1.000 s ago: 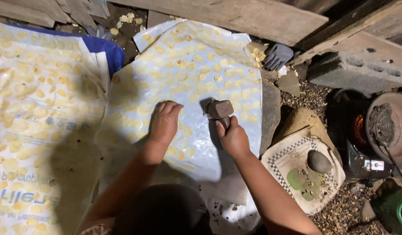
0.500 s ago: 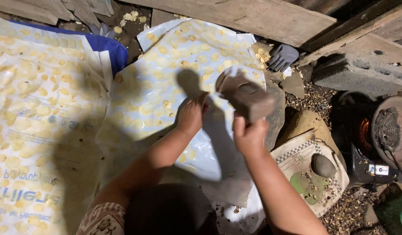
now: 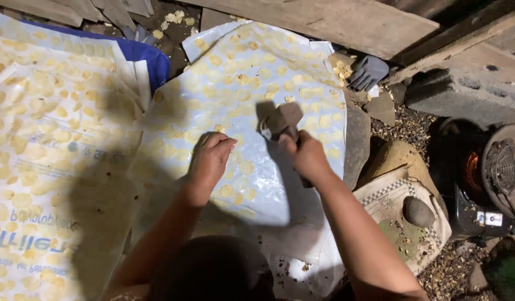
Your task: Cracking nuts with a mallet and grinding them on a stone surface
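Observation:
My right hand (image 3: 305,156) grips the handle of a mallet (image 3: 283,120) with a blocky brown head, held low over a white plastic sheet (image 3: 279,195). Many flattened yellow discs (image 3: 252,72) lie in rows on that sheet. My left hand (image 3: 211,159) rests on the sheet just left of the mallet head, fingers curled and pressing down among the discs. A small gap separates the two hands.
A second printed sheet (image 3: 51,167) covered with discs lies at left over blue cloth (image 3: 151,58). A woven mat (image 3: 391,195) with a round stone (image 3: 418,212) sits at right. A stove with a fan (image 3: 503,167), a concrete block (image 3: 463,95) and wooden planks (image 3: 346,19) border the area.
The mallet was raised high half a second ago and has come back down close to the sheet. My left hand has shifted slightly left on the sheet.

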